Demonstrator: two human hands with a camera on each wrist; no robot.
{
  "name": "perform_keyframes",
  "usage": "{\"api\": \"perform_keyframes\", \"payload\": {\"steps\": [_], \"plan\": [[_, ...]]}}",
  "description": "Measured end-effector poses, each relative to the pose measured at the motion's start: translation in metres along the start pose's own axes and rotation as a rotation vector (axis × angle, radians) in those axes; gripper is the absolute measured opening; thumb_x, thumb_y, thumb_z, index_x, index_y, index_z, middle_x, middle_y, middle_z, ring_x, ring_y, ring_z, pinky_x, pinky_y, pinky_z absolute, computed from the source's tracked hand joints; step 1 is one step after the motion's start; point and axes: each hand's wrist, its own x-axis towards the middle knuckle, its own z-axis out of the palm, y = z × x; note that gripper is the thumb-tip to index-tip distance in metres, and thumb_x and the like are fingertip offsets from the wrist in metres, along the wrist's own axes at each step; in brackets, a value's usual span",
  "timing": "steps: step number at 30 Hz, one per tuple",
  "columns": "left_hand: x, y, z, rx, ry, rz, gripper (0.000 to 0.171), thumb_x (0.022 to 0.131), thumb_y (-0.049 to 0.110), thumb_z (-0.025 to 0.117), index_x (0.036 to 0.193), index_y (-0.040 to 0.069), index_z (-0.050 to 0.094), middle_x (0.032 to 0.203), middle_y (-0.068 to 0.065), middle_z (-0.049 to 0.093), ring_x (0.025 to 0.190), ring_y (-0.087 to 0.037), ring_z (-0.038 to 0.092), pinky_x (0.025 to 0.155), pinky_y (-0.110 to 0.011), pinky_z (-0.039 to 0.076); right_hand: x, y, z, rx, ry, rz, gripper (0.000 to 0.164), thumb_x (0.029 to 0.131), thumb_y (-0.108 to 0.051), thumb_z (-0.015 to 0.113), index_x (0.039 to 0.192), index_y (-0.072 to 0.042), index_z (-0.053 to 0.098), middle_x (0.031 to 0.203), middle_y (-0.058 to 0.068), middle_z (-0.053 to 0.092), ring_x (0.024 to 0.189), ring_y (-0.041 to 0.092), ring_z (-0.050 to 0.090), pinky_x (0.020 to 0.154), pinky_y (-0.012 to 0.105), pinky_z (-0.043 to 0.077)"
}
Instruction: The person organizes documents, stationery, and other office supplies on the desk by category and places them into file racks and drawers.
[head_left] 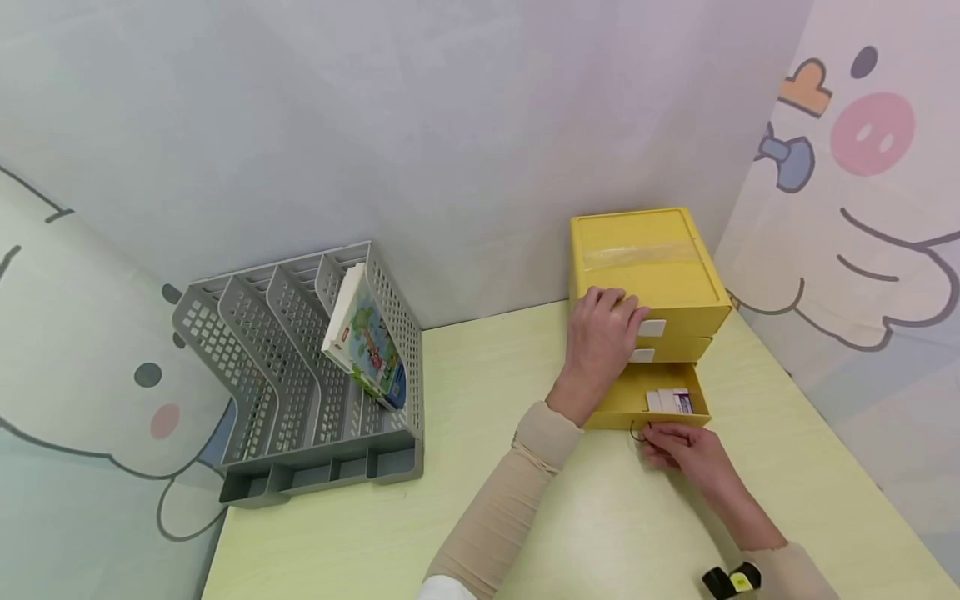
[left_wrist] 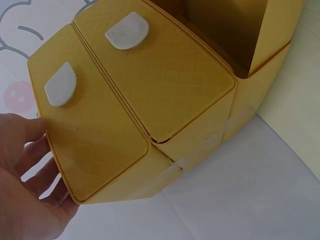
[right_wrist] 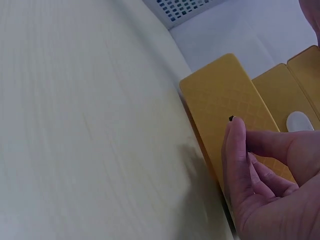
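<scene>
A yellow drawer unit (head_left: 637, 258) stands against the wall, its bottom drawer (head_left: 626, 387) pulled out. Inside that drawer lie small white boxes (head_left: 663, 401), one with a dark blue printed end. My left hand (head_left: 602, 333) rests at the unit's front top edge, fingers on the top; in the left wrist view the hand (left_wrist: 30, 175) touches that edge beside the top drawer front (left_wrist: 92, 135). My right hand (head_left: 686, 454) pinches a thin dark loop (head_left: 634, 432) just before the open drawer's front. In the right wrist view only a dark tip (right_wrist: 231, 118) of it shows past the fingertips.
A grey perforated file rack (head_left: 300, 367) stands on the left, with small compartments along its front. Books (head_left: 367, 337) lean in its right slot. The pale table (head_left: 480, 417) meets walls at the back and right. The white tabs (head_left: 651, 327) mark the closed drawers.
</scene>
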Motion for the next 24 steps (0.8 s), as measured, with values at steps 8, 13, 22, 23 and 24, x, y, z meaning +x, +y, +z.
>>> {"api": "perform_keyframes", "payload": {"steps": [8, 13, 22, 23, 24], "plan": [[0.000, 0.000, 0.002, 0.012, 0.011, 0.007, 0.026, 0.105, 0.039, 0.060, 0.105, 0.024, 0.081, 0.110, 0.007, 0.074, 0.098, -0.012, 0.063, 0.086, -0.020, 0.051, 0.020, -0.003, -0.006, 0.001, -0.017, -0.049, 0.044, 0.105, -0.021, 0.062, 0.128, 0.017, 0.061, 0.103, 0.011, 0.077, 0.087, 0.013, 0.075, 0.077, 0.028, 0.061], [0.000, 0.000, 0.002, 0.012, 0.005, 0.005, 0.026, 0.105, 0.039, 0.059, 0.106, 0.025, 0.081, 0.110, 0.007, 0.074, 0.099, -0.012, 0.063, 0.086, -0.021, 0.051, 0.032, -0.005, -0.009, 0.015, -0.027, -0.058, 0.046, 0.104, -0.022, 0.063, 0.128, 0.017, 0.060, 0.102, 0.009, 0.077, 0.087, 0.013, 0.075, 0.078, 0.029, 0.061], [-0.001, 0.000, 0.003, 0.030, 0.014, 0.014, 0.027, 0.106, 0.039, 0.058, 0.105, 0.025, 0.080, 0.110, 0.007, 0.074, 0.099, -0.013, 0.063, 0.085, -0.021, 0.051, 0.052, -0.012, -0.012, -0.028, -0.017, -0.068, 0.049, 0.104, -0.028, 0.064, 0.130, 0.014, 0.061, 0.101, 0.004, 0.077, 0.086, 0.012, 0.074, 0.078, 0.027, 0.060], [-0.001, 0.000, 0.003, 0.031, 0.017, 0.015, 0.027, 0.106, 0.039, 0.058, 0.105, 0.025, 0.080, 0.110, 0.007, 0.074, 0.098, -0.013, 0.063, 0.085, -0.021, 0.051, 0.054, -0.012, -0.012, -0.023, -0.018, -0.072, 0.049, 0.104, -0.028, 0.064, 0.129, 0.014, 0.061, 0.102, 0.004, 0.077, 0.086, 0.012, 0.074, 0.078, 0.027, 0.060], [-0.001, 0.000, 0.003, 0.034, 0.018, 0.015, 0.026, 0.106, 0.039, 0.058, 0.104, 0.025, 0.080, 0.110, 0.007, 0.074, 0.098, -0.013, 0.063, 0.085, -0.021, 0.051, 0.056, -0.013, -0.012, -0.018, -0.020, -0.077, 0.049, 0.104, -0.027, 0.064, 0.129, 0.015, 0.061, 0.101, 0.005, 0.077, 0.086, 0.012, 0.074, 0.078, 0.027, 0.061]]}}
